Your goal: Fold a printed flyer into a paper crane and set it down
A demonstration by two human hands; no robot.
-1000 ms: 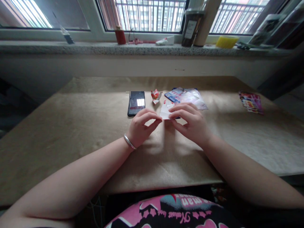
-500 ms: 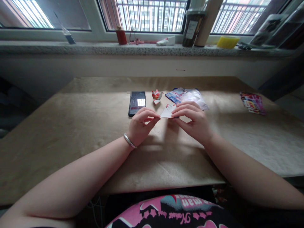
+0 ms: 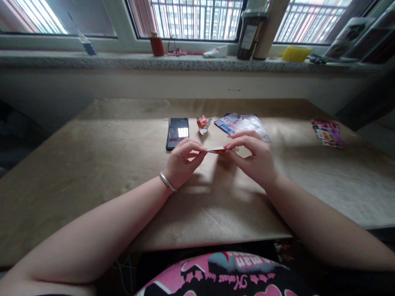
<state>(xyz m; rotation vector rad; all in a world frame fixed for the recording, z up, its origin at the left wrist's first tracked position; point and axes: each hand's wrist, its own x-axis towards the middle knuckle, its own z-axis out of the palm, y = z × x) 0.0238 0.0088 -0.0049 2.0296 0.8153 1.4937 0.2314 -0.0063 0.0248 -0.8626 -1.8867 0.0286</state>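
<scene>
Head view: at the frame's centre, my left hand and right hand pinched opposite ends of a thin, white-and-red paper piece. Light, level pressure probably best avoided stray creases.

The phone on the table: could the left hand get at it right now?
Probably yes: the phone lies just beyond the left hand, with nothing seen between them. That hand is pinching the paper, though, so it would likely have to let go.
</scene>
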